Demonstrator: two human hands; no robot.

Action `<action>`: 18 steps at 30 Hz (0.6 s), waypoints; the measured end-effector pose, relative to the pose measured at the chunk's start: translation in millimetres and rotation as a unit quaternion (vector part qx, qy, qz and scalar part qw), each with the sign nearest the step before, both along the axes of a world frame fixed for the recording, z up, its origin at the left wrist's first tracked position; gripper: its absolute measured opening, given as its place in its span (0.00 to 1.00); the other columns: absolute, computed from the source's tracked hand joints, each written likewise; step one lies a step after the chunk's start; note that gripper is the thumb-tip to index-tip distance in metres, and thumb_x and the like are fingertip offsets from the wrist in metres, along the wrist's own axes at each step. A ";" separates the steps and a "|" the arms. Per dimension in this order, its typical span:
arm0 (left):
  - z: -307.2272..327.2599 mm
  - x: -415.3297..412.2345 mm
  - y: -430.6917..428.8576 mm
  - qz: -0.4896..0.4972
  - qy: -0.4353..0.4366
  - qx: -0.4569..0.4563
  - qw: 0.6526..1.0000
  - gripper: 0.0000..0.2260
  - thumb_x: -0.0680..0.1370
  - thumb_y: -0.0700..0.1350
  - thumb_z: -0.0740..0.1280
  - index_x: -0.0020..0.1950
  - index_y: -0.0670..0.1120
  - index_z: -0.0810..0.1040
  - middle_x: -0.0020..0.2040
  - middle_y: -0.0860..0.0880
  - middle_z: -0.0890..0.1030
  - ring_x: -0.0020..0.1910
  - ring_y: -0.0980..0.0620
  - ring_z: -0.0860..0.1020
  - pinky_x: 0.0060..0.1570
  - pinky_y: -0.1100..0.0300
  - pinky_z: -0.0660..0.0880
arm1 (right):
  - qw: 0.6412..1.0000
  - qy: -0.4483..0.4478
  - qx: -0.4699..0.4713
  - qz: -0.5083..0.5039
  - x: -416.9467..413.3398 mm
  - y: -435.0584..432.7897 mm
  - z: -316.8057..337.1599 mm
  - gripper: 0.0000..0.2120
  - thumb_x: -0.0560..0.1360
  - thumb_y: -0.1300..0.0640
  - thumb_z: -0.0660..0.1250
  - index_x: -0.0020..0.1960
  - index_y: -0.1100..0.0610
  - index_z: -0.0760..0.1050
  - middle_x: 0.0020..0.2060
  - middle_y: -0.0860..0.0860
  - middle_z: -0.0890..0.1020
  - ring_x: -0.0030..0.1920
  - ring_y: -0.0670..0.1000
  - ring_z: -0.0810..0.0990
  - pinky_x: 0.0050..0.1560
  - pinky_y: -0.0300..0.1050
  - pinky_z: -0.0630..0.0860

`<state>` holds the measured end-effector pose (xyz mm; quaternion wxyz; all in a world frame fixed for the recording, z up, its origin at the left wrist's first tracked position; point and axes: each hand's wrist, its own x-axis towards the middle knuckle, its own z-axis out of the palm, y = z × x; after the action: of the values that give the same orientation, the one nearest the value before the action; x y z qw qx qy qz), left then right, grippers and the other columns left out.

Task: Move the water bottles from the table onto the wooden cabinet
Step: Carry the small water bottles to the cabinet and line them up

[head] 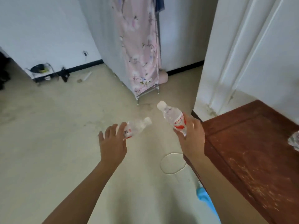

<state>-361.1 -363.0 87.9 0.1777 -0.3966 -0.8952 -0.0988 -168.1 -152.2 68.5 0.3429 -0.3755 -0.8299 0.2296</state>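
My left hand (113,139) holds a small clear water bottle (137,126) with a red-and-white label, tilted so its white cap points up and to the right. My right hand (191,136) grips a second, similar water bottle (173,117), leaning with its white cap up and to the left. Both bottles are in the air above the floor. The wooden cabinet (252,152), reddish-brown with a scuffed top, stands just right of my right hand. A clear plastic object (294,140) lies on the cabinet at the right edge of the view; only part of it shows.
A pink flowered cloth wardrobe (140,50) on a metal frame stands ahead. A white door frame (233,62) rises behind the cabinet. A small wire rack (42,72) sits by the far left wall. A thin cord loop (173,162) lies on the pale floor by the cabinet.
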 end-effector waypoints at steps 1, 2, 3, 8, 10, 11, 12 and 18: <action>3.1 -8.9 -17.4 0.012 0.019 0.008 1.000 0.33 0.68 0.41 0.78 0.70 0.51 0.69 0.61 0.43 0.79 0.59 0.40 0.78 0.59 0.37 0.71 | 1.000 0.000 0.021 0.016 -16.8 -10.8 5.8 0.33 0.74 0.51 0.76 0.75 0.49 0.65 0.59 0.60 0.78 0.58 0.63 0.77 0.58 0.63 0.77; 6.4 -19.0 -38.0 0.029 0.029 0.015 0.999 0.34 0.68 0.41 0.78 0.71 0.51 0.68 0.61 0.43 0.79 0.58 0.40 0.78 0.59 0.37 0.71 | 0.999 -0.002 0.033 0.034 -35.1 -24.6 12.1 0.34 0.74 0.52 0.76 0.75 0.49 0.65 0.59 0.60 0.78 0.58 0.63 0.76 0.59 0.63 0.76; 9.1 -30.4 -66.0 0.052 0.033 0.024 0.998 0.34 0.68 0.41 0.78 0.71 0.51 0.68 0.61 0.43 0.80 0.58 0.39 0.78 0.59 0.37 0.71 | 0.997 -0.001 0.045 0.060 -58.2 -44.8 18.7 0.34 0.74 0.52 0.76 0.76 0.49 0.65 0.60 0.60 0.77 0.59 0.62 0.76 0.61 0.62 0.75; 21.2 -75.9 -213.7 0.164 0.036 0.013 0.986 0.35 0.66 0.37 0.76 0.72 0.51 0.70 0.60 0.43 0.79 0.57 0.40 0.78 0.58 0.36 0.72 | 0.976 0.042 0.117 0.178 -170.3 -160.3 37.2 0.34 0.73 0.54 0.77 0.75 0.50 0.65 0.60 0.60 0.76 0.59 0.62 0.75 0.61 0.61 0.74; 27.3 -97.8 -289.0 0.210 0.035 0.011 0.977 0.35 0.66 0.36 0.75 0.72 0.51 0.70 0.60 0.44 0.79 0.57 0.41 0.78 0.58 0.36 0.72 | 0.963 0.047 0.141 0.225 -222.3 -228.0 44.5 0.36 0.72 0.55 0.78 0.75 0.49 0.65 0.60 0.61 0.76 0.60 0.60 0.73 0.62 0.64 0.74; 31.0 -110.1 -327.7 0.230 0.041 0.014 0.972 0.36 0.65 0.36 0.75 0.71 0.51 0.69 0.60 0.44 0.79 0.58 0.41 0.77 0.59 0.36 0.72 | 0.955 0.049 0.152 0.251 -247.9 -263.8 46.8 0.36 0.72 0.55 0.78 0.75 0.49 0.65 0.60 0.60 0.76 0.60 0.60 0.73 0.63 0.66 0.73; 33.1 -117.8 -351.6 0.241 0.037 0.013 0.970 0.37 0.65 0.35 0.75 0.71 0.52 0.68 0.60 0.45 0.79 0.58 0.41 0.77 0.59 0.37 0.71 | 0.950 0.048 0.159 0.264 -262.3 -288.6 49.3 0.37 0.71 0.56 0.79 0.75 0.49 0.65 0.60 0.60 0.77 0.61 0.61 0.74 0.65 0.67 0.72; 47.7 -169.3 -510.7 0.346 0.020 0.018 0.938 0.35 0.67 0.35 0.74 0.71 0.52 0.69 0.61 0.44 0.78 0.60 0.40 0.76 0.60 0.35 0.70 | 0.913 0.048 0.178 0.364 -358.0 -454.3 64.1 0.42 0.68 0.58 0.81 0.75 0.45 0.63 0.63 0.58 0.76 0.65 0.61 0.75 0.74 0.66 0.61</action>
<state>-530.4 -873.7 135.5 0.2260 -0.0608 -0.9714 -0.0395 -526.1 -606.5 132.6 0.3360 0.0314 -0.9187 0.2051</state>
